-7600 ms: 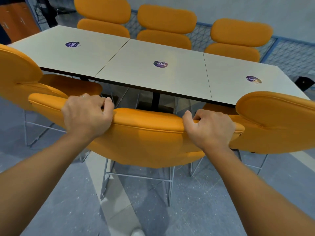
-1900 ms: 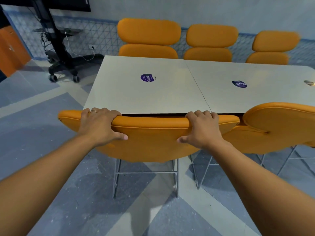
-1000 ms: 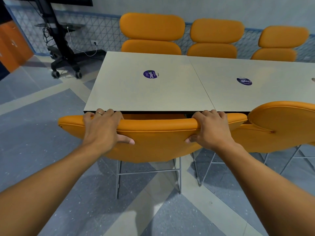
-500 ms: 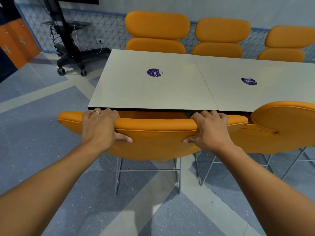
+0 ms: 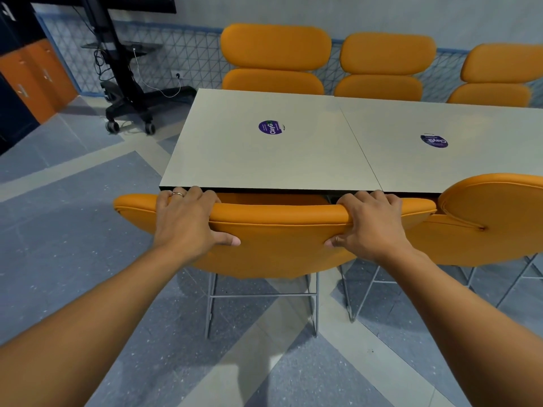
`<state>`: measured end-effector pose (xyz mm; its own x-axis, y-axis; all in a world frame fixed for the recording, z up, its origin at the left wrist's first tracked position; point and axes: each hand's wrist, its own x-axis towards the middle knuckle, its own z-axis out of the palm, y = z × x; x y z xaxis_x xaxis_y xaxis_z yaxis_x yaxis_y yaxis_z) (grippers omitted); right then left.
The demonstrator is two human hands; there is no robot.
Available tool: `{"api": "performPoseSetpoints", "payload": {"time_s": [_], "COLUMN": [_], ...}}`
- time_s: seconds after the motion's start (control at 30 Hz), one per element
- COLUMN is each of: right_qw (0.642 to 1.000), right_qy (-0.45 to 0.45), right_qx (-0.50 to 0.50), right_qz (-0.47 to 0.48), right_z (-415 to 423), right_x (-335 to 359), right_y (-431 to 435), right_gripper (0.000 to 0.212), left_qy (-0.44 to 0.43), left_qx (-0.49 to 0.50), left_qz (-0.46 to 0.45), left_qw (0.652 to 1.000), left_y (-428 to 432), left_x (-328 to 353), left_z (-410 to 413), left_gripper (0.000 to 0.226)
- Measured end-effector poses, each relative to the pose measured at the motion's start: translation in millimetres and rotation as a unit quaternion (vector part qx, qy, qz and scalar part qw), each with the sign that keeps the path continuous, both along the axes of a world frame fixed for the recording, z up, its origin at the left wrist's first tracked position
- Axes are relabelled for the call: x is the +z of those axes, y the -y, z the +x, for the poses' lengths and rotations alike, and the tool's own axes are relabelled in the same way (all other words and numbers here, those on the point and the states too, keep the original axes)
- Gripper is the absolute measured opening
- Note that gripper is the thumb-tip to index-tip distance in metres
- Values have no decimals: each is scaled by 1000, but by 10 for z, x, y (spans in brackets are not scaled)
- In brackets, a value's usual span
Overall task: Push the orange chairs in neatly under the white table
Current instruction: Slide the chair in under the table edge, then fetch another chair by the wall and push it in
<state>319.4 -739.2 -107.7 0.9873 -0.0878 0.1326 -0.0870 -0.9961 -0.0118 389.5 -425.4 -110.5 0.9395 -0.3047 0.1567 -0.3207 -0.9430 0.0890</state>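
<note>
An orange chair (image 5: 276, 248) on thin metal legs stands in front of me at the near left end of the white table (image 5: 264, 160). Its backrest top sits just below and against the table's near edge, and the seat is hidden under the tabletop. My left hand (image 5: 188, 218) grips the left part of the backrest top, fingers over the rim and thumb on the back. My right hand (image 5: 370, 224) grips the right part the same way. A second orange chair (image 5: 493, 218) stands close to its right, also near the table edge.
Three orange chairs (image 5: 276, 60) line the table's far side against a wire-mesh wall. A black wheeled screen stand (image 5: 129, 92) with cables is at the back left. Orange cabinets (image 5: 32, 77) are at far left. Grey floor lies around the table's left end.
Since 7.6 s ago I have gone from the middle chair to the left end chair. Over the last second my hands keep the same grip and the chair stays against the table edge.
</note>
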Motion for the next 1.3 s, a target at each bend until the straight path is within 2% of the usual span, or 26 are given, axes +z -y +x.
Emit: {"api": "performPoseSetpoints", "payload": {"time_s": [0.13, 0.33, 0.4, 0.47, 0.53, 0.63, 0.8, 1.0, 1.3], "right_qw": [1000, 997, 994, 989, 980, 959, 946, 943, 957], "right_qy": [-11, -80, -100, -116, -133, -150, -119, -102, -110], "right_qx": [-4, 4, 26, 60, 90, 124, 164, 181, 152], "right_qz": [-6, 7, 37, 69, 121, 204, 252, 261, 222], "right_z": [-11, 20, 59, 115, 179, 305, 551, 879, 1662], "right_x": [26, 179, 241, 291, 338, 385, 438, 417, 362], "right_y": [-22, -104, -195, -303, -397, -511, -810, -1361, -2640], "right_gripper": [76, 92, 93, 88, 82, 71, 47, 33, 41], "left_qy": [-30, -113, -117, -100, -78, -51, -38, -46, -79], "left_qx": [-13, 0, 15, 19, 22, 43, 75, 111, 108], "left_qz": [-14, -170, -206, -227, -236, -251, -271, -290, -289], "left_qw": [999, 979, 971, 969, 968, 966, 959, 950, 948], "left_y": [-41, -183, -210, -230, -261, -344, -666, -1292, -2672], "left_x": [54, 207, 267, 320, 367, 399, 420, 364, 92], "left_z": [-24, -88, -117, -144, -173, -230, -243, -36, 675], "left_gripper": [80, 82, 67, 47, 36, 31, 26, 27, 29]}}
